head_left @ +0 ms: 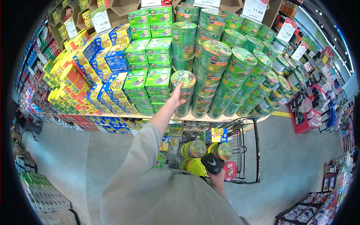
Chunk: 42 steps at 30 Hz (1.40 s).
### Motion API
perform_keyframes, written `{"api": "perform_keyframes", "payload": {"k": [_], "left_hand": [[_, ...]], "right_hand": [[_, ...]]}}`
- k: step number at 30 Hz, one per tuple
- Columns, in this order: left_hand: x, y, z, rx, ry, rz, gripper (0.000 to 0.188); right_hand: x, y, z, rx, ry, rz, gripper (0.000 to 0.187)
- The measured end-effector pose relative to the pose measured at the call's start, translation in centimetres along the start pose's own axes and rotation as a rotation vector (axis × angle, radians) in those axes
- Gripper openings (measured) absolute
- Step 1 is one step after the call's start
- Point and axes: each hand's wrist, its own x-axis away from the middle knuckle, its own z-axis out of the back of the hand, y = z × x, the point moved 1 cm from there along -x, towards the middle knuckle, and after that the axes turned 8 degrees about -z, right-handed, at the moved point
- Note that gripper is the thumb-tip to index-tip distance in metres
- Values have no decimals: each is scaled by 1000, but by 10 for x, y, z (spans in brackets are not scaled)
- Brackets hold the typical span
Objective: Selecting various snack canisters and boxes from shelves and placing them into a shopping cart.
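My left hand (pixel 176 98) reaches forward to the display and grips the rim of a green round mosquito coil tub (pixel 183 78), thumb at its lid. That tub tops a short stack in front of taller green stacks (pixel 213 56). Just left of it stand green mosquito coil boxes (pixel 158 75). Low in front of my body, my right hand (pixel 217 180) is closed round a black rounded thing with a pale curved mark, which looks like a handheld scanner (pixel 212 163). It is over the shopping cart (pixel 258 153), and its fingers are partly hidden.
The cart holds several round tubs (pixel 196 148), a yellow-and-blue box (pixel 219 135) and a red-lidded tub (pixel 229 170). Blue-and-yellow boxes (pixel 114 88) and orange-yellow tubs (pixel 69 75) fill the display's left. Price cards (pixel 255 9) stand above. A red bin (pixel 301 122) stands at the right.
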Motion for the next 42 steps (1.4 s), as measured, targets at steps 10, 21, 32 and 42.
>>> {"api": "perform_keyframes", "payload": {"k": [10,21,32,42], "left_hand": [[30,-2,-21,-15,117,-25,86],[32,-23,-4,-7,282,-187,79],[154,-75,68,9,-78,47,68],[245,-99,105,103,-192,95,68]], "right_hand": [[6,6,0,23,-22,13,42],[8,5,4,-38,43,29,40],[6,17,5,-31,-13,-40,43],[-5,3,-3,-4,-105,43,42]]}}
